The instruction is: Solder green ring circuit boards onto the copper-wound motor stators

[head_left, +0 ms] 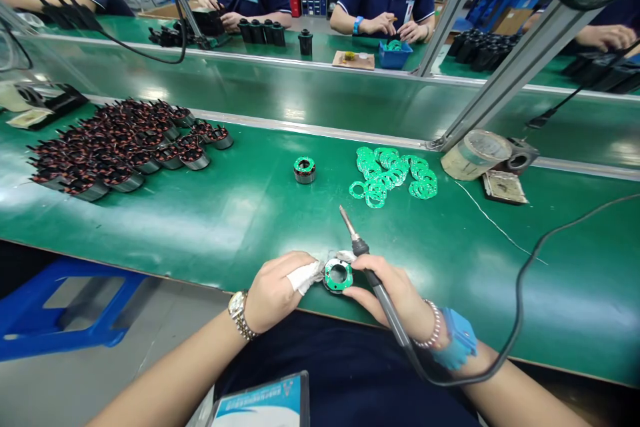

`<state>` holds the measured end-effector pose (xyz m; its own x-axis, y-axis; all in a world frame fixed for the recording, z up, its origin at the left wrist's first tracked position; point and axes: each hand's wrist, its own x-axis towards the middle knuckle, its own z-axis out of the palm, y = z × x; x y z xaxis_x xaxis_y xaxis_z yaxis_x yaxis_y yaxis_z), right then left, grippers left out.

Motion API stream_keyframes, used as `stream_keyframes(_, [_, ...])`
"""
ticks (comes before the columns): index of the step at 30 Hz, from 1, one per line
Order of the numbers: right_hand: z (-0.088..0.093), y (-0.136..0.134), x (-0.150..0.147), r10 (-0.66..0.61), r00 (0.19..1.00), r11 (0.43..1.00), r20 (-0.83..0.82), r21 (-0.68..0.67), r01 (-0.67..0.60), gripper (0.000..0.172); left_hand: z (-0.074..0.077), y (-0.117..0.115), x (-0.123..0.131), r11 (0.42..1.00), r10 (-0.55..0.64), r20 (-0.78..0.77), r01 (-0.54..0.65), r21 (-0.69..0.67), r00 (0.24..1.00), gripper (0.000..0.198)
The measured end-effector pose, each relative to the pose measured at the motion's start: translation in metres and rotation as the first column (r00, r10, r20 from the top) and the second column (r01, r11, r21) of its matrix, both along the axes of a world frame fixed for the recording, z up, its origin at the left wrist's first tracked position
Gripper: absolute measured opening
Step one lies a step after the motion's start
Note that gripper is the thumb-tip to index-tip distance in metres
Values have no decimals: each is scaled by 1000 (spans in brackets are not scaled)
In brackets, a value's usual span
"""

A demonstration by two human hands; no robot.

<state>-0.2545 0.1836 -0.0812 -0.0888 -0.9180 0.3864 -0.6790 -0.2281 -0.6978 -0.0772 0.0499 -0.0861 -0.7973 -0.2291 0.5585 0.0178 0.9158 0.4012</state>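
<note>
Here, a green tabletop [260, 227] is spread with a heap of copper coils [117, 147] and a scatter of green rings [393, 177]. A soldering iron [358, 239] is gripped by the closed fingers of the right hand [395, 297]. Near the tabletop's edge, a green-topped coil [338, 275] is pinched between those fingers and the left hand [277, 290], partly wrapped in white cloth [304, 277].

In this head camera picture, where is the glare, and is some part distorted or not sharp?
Head view: pale glare lies on the green bench mat; the wide lens bends the metal bench rail into a curve; the soldering iron and the stator stay fairly sharp.
</note>
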Motion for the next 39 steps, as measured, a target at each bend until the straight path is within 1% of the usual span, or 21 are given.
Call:
stream_keyframes(3, [-1,1,1,-11,1000,1000,-6,-8,11,30,-4,12,-3,990,129,-13,-128,58,992,14])
stream_keyframes(5, [-2,2,3,-25,1000,1000,-14,-14,25,30,-6,21,-5,967,227,-18,-223,125,974,10])
stream_keyframes(7, [-3,3,5,-42,999,999,-19,-22,42,29,-7,30,-4,940,281,-16,-272,204,960,11])
stream_keyframes(9, [-4,4,6,-59,998,998,-16,-19,59,29,-8,37,-2,923,271,12,-264,281,962,17])
stream_keyframes(11, [-5,4,6,-68,998,998,-8,-14,67,29,-9,42,2,914,233,58,-239,327,971,25])
stream_keyframes(14, [-6,1,3,-39,999,999,4,-4,39,27,-13,46,5,914,215,91,-233,331,972,29])
stream_keyframes(16, [-5,-1,2,-15,1000,1000,12,21,14,27,-15,48,4,904,204,124,-236,357,971,29])
stream_keyframes(18, [-4,-1,2,-23,1000,999,13,37,23,28,-16,50,3,870,213,173,-268,414,962,29])
stream_keyframes(20, [-3,1,4,-54,998,998,6,38,54,32,-16,53,2,834,255,194,-317,452,947,30])
stream_keyframes(21, [-3,2,5,-65,998,997,-1,34,65,35,-16,54,2,825,276,191,-334,456,942,31])
stream_keyframes(23, [-4,5,6,-71,997,997,-20,31,71,39,-15,54,3,839,281,176,-330,432,943,33])
stream_keyframes(25, [-6,8,6,-55,998,998,-35,29,56,39,-13,48,3,891,243,144,-280,357,959,34])
stream_keyframes(27, [-7,8,4,-32,999,999,-37,30,33,37,-10,38,3,952,173,86,-189,239,981,29])
stream_keyframes(29, [-8,7,1,-10,999,1000,-32,25,11,37,-6,25,2,990,73,40,-77,115,997,23])
stream_keyframes(31, [-8,7,0,-1,1000,1000,-28,21,2,37,-3,14,1,999,-21,25,20,36,999,23])
stream_keyframes(33, [-6,7,0,-3,999,1000,-32,25,4,37,-2,8,-2,998,-64,27,64,15,998,23])
stream_keyframes(35, [-4,7,1,-9,999,1000,-45,29,10,35,-2,9,-6,999,-35,29,34,37,999,20])
stream_keyframes(36, [-3,8,1,-11,999,999,-51,30,13,34,-3,11,-9,998,2,44,-4,64,999,18])
stream_keyframes(38, [-1,9,1,-8,998,999,-57,37,10,34,-4,19,-13,981,103,103,-118,154,989,12])
stream_keyframes(39, [-1,9,1,-1,998,999,-55,42,3,34,-5,24,-15,960,155,137,-182,213,978,9])
